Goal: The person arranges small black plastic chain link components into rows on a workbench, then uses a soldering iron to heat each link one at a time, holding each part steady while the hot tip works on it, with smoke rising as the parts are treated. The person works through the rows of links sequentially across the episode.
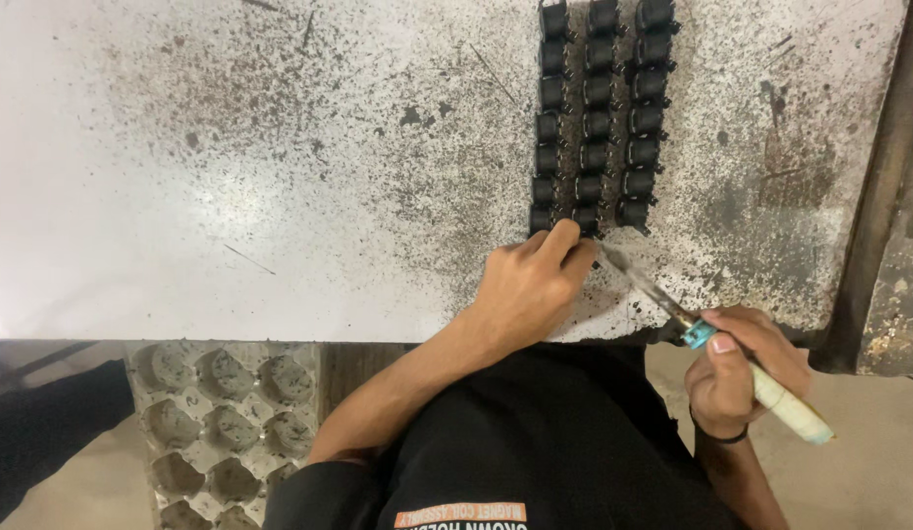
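Note:
Three rows of several small black parts (pixel 596 123) lie on a stained white table (pixel 280 177). My left hand (pixel 530 285) reaches to the near end of the rows, its fingertips pinching or touching the nearest black part (pixel 574 228). My right hand (pixel 746 368) grips a thin brush-like tool (pixel 672 309) with a teal collar and a pale handle. The tool's tip points at the near end of the rows, beside my left fingers.
A grey moulded tray with round pockets (pixel 221 412) sits below the table's front edge at the left. A dark rusty post (pixel 888 226) runs along the table's right side. A dark sleeve-like shape (pixel 44 422) shows at the far left.

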The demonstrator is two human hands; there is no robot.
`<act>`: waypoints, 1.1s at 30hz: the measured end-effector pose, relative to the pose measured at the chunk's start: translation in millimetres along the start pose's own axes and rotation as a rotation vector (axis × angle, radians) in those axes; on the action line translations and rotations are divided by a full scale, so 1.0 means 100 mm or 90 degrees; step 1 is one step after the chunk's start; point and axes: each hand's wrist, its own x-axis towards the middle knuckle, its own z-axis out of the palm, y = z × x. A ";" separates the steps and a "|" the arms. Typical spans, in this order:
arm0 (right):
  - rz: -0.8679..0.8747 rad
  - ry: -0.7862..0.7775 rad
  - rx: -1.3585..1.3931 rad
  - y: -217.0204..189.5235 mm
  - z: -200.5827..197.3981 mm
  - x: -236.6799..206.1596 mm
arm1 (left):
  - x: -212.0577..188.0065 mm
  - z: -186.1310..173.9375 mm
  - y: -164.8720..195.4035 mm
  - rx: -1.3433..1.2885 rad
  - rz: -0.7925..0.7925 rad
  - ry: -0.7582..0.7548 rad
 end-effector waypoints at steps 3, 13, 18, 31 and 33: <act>-0.013 -0.042 -0.045 -0.05 -0.01 0.03 | 0.02 0.01 0.00 0.002 -0.010 -0.018; -0.046 -0.013 -0.046 0.02 -0.05 0.22 | 0.05 0.02 0.01 0.016 -0.017 -0.036; -0.024 -0.043 -0.044 -0.08 0.03 0.16 | 0.03 0.05 -0.01 0.021 0.003 -0.016; -0.188 -0.008 -0.002 0.23 -0.33 0.29 | 0.04 -0.06 0.01 0.053 0.027 0.008; -0.173 0.077 -0.001 0.31 -0.61 0.29 | 0.00 -0.31 0.04 0.046 0.021 0.051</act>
